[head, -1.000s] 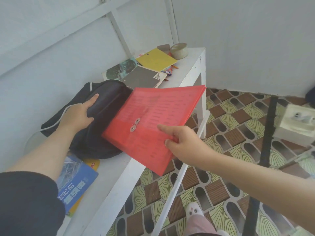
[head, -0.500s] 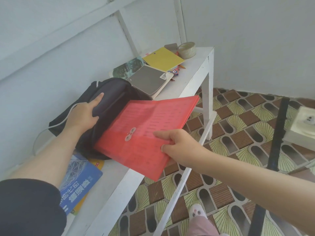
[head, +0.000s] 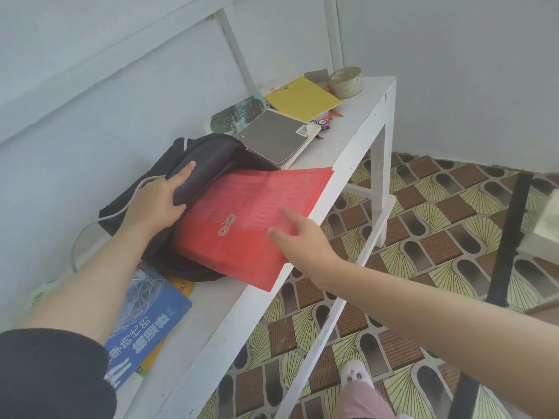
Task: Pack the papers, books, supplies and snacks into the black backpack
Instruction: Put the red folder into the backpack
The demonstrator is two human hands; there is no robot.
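Left arm: black sleeve (head: 51, 373) pushed above elbow; right arm bare. Pink trousers (head: 363, 402), pink slipper (head: 354, 373) (animal face).

The folder's (head: 254, 219) upper left edge is hidden inside the backpack (head: 208, 158), the right hand (head: 302, 237) is motion-blurred and covers its near edge, the blue book (head: 145, 325) lies partly under the left arm, and the small box's (head: 322, 120) print is unreadable.

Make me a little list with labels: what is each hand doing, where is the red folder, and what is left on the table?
left hand: holds the backpack open
right hand: pushes the red folder
red folder: partly inside the backpack
left on table: blue book, grey notebook, yellow card, tape roll
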